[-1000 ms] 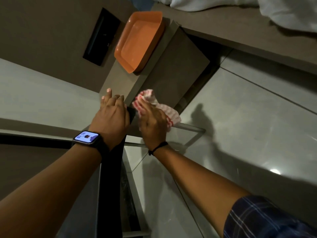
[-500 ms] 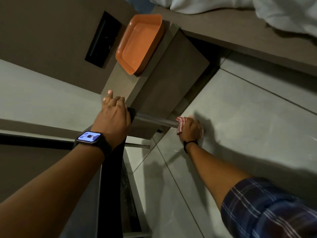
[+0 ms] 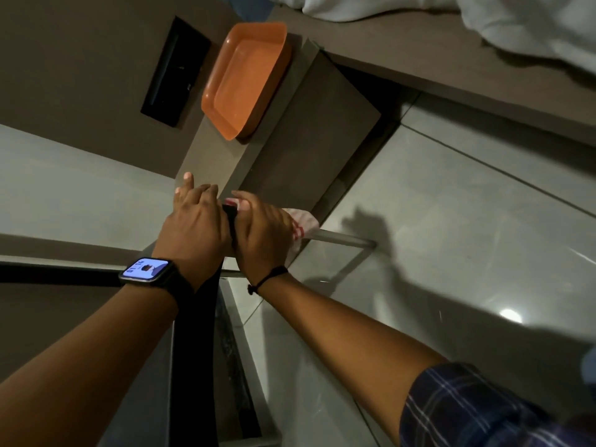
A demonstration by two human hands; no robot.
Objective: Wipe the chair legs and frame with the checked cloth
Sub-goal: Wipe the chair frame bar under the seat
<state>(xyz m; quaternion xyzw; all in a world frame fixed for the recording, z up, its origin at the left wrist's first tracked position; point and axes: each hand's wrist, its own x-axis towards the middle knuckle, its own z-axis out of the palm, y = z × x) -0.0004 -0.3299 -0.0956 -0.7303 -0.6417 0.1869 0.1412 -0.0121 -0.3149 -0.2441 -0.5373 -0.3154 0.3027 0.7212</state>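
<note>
At top of chair leg (image 3: 342, 237), our right hand (image 3: 263, 233) wraps checked cloth (image 3: 301, 222) around the bar; left hand (image 3: 193, 230) clamps the black frame (image 3: 200, 317). Keep the wrap snug, pull full-length strokes.

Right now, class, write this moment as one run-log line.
left hand: steadying chair top | right hand: pressing checked cloth on metal chair leg, near top | orange tray: untouched
</note>
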